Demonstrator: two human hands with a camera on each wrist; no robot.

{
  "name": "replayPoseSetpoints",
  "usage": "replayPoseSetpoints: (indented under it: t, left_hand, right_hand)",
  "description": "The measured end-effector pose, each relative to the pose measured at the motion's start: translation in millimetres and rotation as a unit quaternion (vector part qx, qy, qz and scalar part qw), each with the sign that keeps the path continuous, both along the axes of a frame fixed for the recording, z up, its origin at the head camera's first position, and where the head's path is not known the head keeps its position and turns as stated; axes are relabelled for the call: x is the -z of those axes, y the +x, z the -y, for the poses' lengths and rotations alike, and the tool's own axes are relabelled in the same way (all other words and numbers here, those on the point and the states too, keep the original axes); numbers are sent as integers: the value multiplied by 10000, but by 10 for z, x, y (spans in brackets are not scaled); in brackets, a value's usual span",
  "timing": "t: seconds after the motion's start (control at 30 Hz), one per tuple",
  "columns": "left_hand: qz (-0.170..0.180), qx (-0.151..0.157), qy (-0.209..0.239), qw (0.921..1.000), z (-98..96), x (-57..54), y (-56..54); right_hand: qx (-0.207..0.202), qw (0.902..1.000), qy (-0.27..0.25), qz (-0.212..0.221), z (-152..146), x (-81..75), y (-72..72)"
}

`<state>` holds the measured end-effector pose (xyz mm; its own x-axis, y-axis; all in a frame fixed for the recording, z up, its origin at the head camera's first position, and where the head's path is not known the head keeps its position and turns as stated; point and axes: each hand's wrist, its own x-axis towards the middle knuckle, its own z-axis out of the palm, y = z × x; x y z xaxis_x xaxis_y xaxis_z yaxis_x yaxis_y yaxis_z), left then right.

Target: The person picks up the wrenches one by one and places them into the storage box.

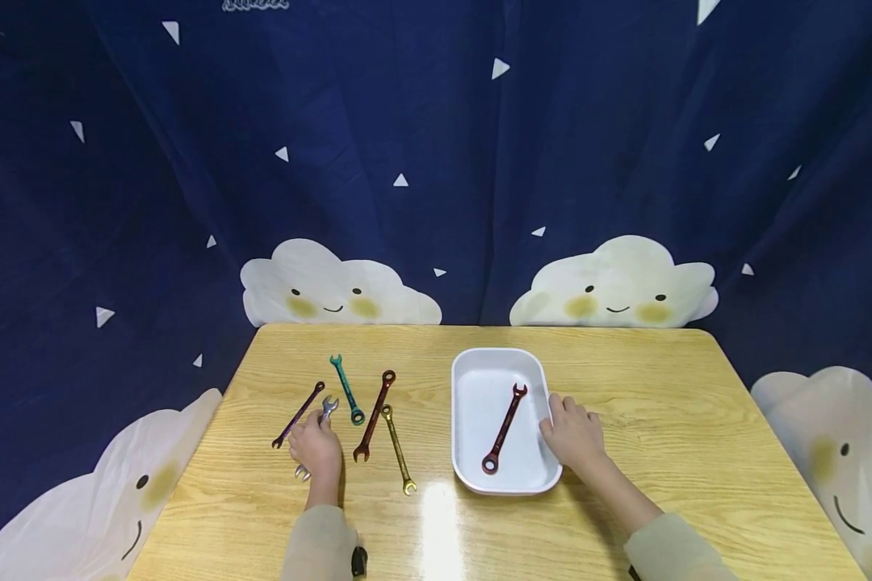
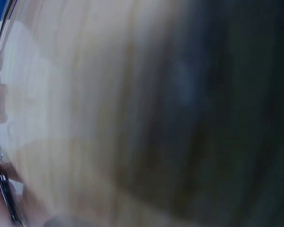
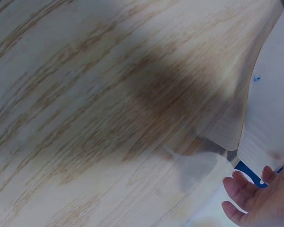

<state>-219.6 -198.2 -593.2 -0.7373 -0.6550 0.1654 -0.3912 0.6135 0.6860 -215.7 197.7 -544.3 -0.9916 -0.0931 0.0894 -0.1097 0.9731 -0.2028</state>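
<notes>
In the head view my left hand (image 1: 316,444) is over a silver combination wrench (image 1: 329,407) on the table's left side, fingers around its middle; both ends stick out. The left wrist view shows only fingertips on the wrench (image 2: 8,198), at its lower left corner. My right hand (image 1: 576,433) touches the right rim of a white plastic tray (image 1: 472,436), its fingers (image 3: 236,191) loosely bent in the right wrist view. Inside the tray lies a dark red ratcheting wrench (image 1: 505,428), slanted.
Around the left hand lie a purple wrench (image 1: 299,414), a teal wrench (image 1: 345,387), a brownish-red wrench (image 1: 375,415) and a yellow wrench (image 1: 397,448). The wooden table (image 1: 661,420) ends at a dark blue curtain (image 1: 407,121) with clouds.
</notes>
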Motion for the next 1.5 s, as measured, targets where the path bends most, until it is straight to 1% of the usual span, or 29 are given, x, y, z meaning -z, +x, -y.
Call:
replayPoseSetpoints:
  t: [0.13,0.23,0.53,0.83,1.03,1.17,1.2,1.33,1.4,1.43,1.5]
  left_hand:
    - [151,58,-65,9998,0,-17,3]
    - [178,97,-63,9998,2,-26,10]
    - [66,198,-65,9998,12,-2,21]
    - [-103,103,-76,9999,22,6,28]
    - [-119,138,-151,9997,29,-2,34]
    - [-272,168,-147,9994,35,13,36]
    - [-349,144,-248,9990,26,6,41]
    - [-532,157,-268,9981,9,-6,46]
    - [-609,170,-309,9975,2,-14,44]
    - [-619,211,-242,9976,7,-10,38]
    - [-667,230,-323,9970,-2,-17,35]
  right_hand:
    - [-1,10000,-5,30,2,-4,1]
    - [-2,10000,-10,67,2,-7,1]
    - [12,9999,-28,149,4,-17,0]
    - [8,9999,-9,107,8,-21,1]
    - [12,10000,-11,93,8,-11,4]
    - [8,10000,-30,78,8,-8,5]
    - [10,10000,-34,74,7,-5,4]
    - [16,10000,-28,65,7,-8,-1]
    - [19,10000,-17,61,7,-10,-3]
    - [19,10000,-13,62,8,-12,-1]
    - [19,10000,-14,61,9,-15,2]
